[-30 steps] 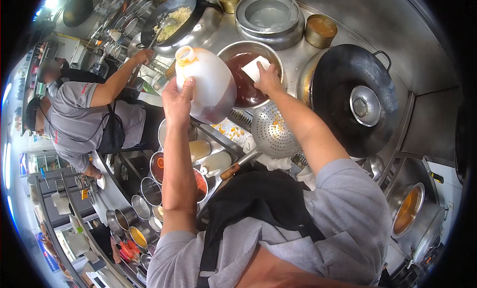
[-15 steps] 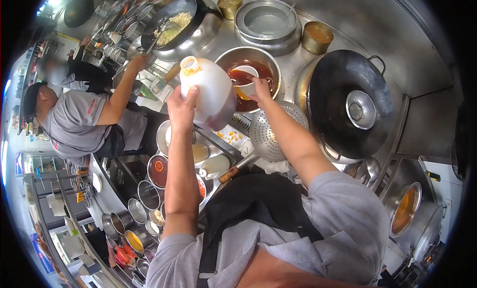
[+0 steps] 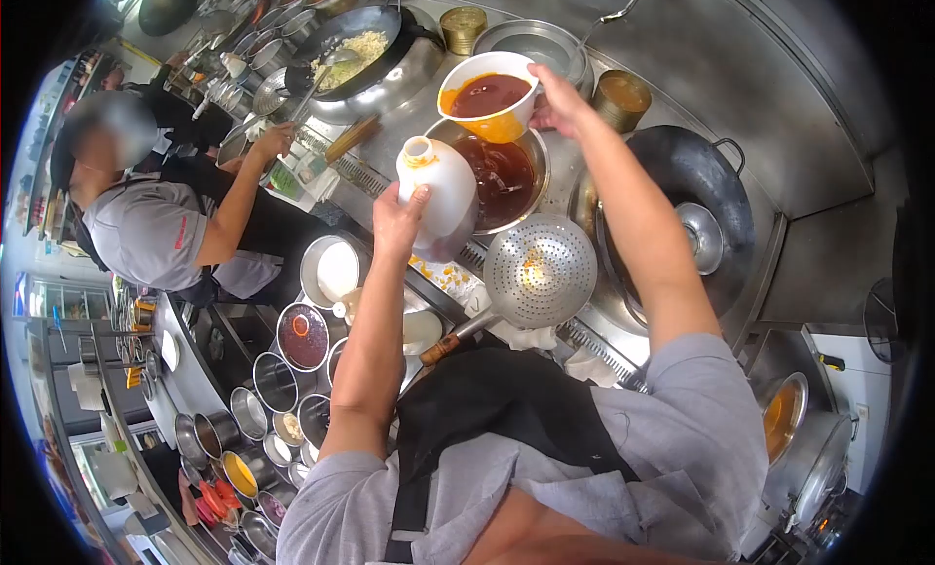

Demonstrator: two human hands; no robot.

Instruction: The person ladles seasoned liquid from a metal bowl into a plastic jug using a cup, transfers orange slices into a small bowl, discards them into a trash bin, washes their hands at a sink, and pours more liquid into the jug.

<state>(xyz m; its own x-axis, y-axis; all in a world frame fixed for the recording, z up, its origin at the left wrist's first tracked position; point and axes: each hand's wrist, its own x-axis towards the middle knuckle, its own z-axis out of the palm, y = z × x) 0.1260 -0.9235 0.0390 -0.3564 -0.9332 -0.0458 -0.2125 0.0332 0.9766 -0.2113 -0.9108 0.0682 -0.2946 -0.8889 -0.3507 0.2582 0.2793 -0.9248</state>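
Observation:
My left hand (image 3: 397,219) grips a white plastic jug (image 3: 446,197) near its neck, mouth up, with dark liquid showing in its lower part. My right hand (image 3: 559,102) is closed on the rim of a white bowl (image 3: 527,107) that holds red-brown sauce (image 3: 490,95), its outside streaked orange. Directly below the bowl stands a steel pot (image 3: 542,166) of the same dark sauce, partly hidden by the bowl and the jug. Nearer my body lies a perforated strainer (image 3: 545,268) with a wooden handle.
A black wok (image 3: 672,156) holding a steel bowl (image 3: 703,236) is at right. A co-worker (image 3: 151,224) at left works a ladle in a wok of pale food (image 3: 360,54). Tin cans (image 3: 463,27) stand at the back. Several pots of ingredients (image 3: 278,380) sit at lower left.
The white bowl has come up out of the pot, now filled with sauce, in my right hand. The jug has shifted right in my left hand, close beside the pot.

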